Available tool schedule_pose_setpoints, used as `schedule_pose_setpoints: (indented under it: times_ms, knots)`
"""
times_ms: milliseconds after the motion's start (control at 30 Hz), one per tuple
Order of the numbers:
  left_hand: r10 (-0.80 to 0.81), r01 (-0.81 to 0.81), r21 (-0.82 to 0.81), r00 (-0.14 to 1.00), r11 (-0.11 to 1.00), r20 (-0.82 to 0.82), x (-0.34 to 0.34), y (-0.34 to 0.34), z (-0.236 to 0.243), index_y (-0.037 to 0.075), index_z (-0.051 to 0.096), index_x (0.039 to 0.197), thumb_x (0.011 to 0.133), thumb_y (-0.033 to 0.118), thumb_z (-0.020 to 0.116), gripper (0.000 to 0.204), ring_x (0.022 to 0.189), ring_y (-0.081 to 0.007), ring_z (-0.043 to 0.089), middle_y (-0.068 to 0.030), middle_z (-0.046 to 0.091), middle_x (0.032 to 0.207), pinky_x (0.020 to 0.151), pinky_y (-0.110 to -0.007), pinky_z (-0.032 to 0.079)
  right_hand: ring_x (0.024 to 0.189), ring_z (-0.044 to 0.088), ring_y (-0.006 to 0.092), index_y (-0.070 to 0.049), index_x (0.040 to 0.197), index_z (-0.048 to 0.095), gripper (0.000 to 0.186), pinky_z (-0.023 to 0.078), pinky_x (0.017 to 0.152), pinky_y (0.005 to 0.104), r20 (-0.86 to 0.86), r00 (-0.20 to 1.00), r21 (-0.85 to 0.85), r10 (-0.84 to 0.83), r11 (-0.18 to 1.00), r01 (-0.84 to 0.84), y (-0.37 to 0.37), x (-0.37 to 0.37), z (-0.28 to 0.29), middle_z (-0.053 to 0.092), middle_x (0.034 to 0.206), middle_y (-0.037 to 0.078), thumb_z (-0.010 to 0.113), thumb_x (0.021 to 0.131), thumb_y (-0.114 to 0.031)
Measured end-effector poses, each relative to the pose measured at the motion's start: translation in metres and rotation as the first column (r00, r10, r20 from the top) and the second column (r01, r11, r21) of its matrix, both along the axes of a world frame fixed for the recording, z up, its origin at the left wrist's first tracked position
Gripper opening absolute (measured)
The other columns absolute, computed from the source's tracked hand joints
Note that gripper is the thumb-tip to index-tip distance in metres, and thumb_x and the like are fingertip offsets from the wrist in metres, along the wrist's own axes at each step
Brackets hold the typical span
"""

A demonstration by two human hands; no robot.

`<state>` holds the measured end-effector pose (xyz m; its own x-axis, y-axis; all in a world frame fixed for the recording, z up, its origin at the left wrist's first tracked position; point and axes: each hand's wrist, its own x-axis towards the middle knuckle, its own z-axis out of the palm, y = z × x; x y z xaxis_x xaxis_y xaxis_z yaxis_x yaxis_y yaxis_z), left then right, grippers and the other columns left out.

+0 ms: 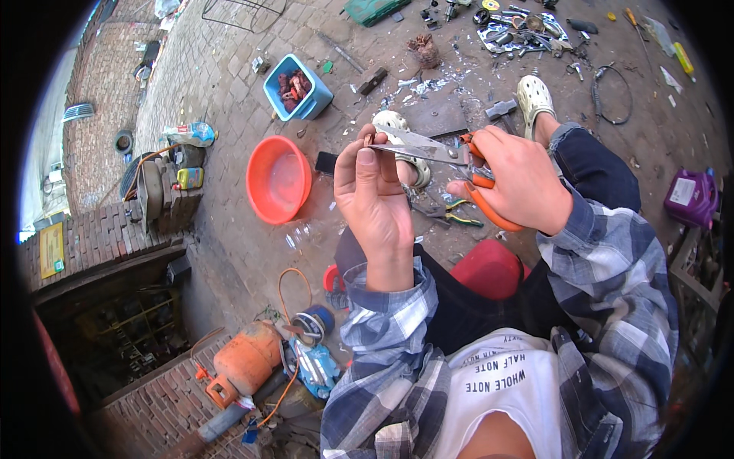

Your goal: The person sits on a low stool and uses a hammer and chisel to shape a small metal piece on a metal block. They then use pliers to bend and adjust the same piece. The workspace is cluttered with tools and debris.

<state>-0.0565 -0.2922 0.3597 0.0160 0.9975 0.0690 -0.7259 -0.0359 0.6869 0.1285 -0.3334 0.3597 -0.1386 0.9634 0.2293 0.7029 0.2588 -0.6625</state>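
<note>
In my right hand (526, 176) is a pair of scissors (425, 150) with orange handles, the fingers wrapped through the loops. Their long metal blades are spread apart and point left. My left hand (376, 200) is raised with the palm up, thumb and fingers pinching at the blade tips. A small coppery-brown piece (370, 141) shows between those fingertips, next to the blades. Most of it is hidden, and its kind cannot be made out. Below the scissors, pliers with yellow-green handles (462, 219) lie on the ground.
Left of my hands stand a red basin (278, 180) and a blue tub (307, 99) holding reddish-brown pieces. A hammer (501, 109) and a metal plate (437, 116) lie between my feet. Farther off are scattered metal parts (521, 30). An orange gas cylinder (248, 356) sits at lower left.
</note>
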Motion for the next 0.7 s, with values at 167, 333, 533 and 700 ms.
schedule_pose_setpoints:
  times_ms: [167, 333, 533, 700]
  knots:
    - [0.005, -0.005, -0.005, 1.0, 1.0, -0.005, -0.0005, 0.0009, -0.0003, 0.0, 0.062, 0.105, 0.092, 0.006, 0.056, 0.015, 0.102, -0.0205, 0.063, -0.0137, 0.063, 0.114, 0.087, -0.027, 0.056, 0.069, 0.06, 0.0319, 0.0, 0.089, 0.054, 0.051, 0.047, 0.057, 0.0377, 0.013, 1.0, 0.017, -0.007, 1.0, 0.006, -0.0002, -0.0001, 0.0005, 0.055, 0.078, 0.011, 0.074, 0.074, -0.045]
    - [0.049, -0.05, -0.006, 0.998, 0.999, -0.048, 0.0007, 0.0007, -0.0002, 0.0, 0.063, 0.103, 0.092, 0.004, 0.057, 0.013, 0.102, -0.0204, 0.063, -0.0134, 0.063, 0.115, 0.089, -0.028, 0.055, 0.069, 0.06, 0.0307, 0.0, 0.091, 0.055, 0.052, 0.047, 0.058, 0.0366, -0.005, 1.0, 0.045, -0.016, 0.999, 0.016, -0.0005, -0.0003, -0.0033, 0.055, 0.078, 0.011, 0.075, 0.073, -0.044]
    - [0.125, -0.118, 0.057, 0.98, 0.991, -0.152, 0.002, 0.0011, 0.0009, 0.0, 0.065, 0.099, 0.089, 0.001, 0.059, 0.011, 0.101, -0.0205, 0.064, -0.0142, 0.064, 0.112, 0.089, -0.028, 0.055, 0.069, 0.06, 0.03, 0.001, 0.094, 0.055, 0.055, 0.048, 0.058, 0.0364, 0.004, 0.997, 0.125, -0.074, 0.989, 0.073, 0.0008, 0.0004, -0.0013, 0.056, 0.08, 0.011, 0.076, 0.072, -0.045]
    - [0.19, -0.186, 0.041, 0.95, 0.982, -0.247, 0.0037, 0.0016, -0.0009, 0.0, 0.066, 0.097, 0.088, 0.002, 0.061, 0.01, 0.099, -0.0198, 0.064, -0.0146, 0.065, 0.109, 0.088, -0.027, 0.055, 0.071, 0.062, 0.0323, 0.003, 0.095, 0.056, 0.055, 0.05, 0.06, 0.0378, -0.006, 0.997, 0.041, -0.079, 0.996, 0.08, -0.0005, 0.0012, -0.0009, 0.058, 0.082, 0.014, 0.074, 0.075, -0.046]
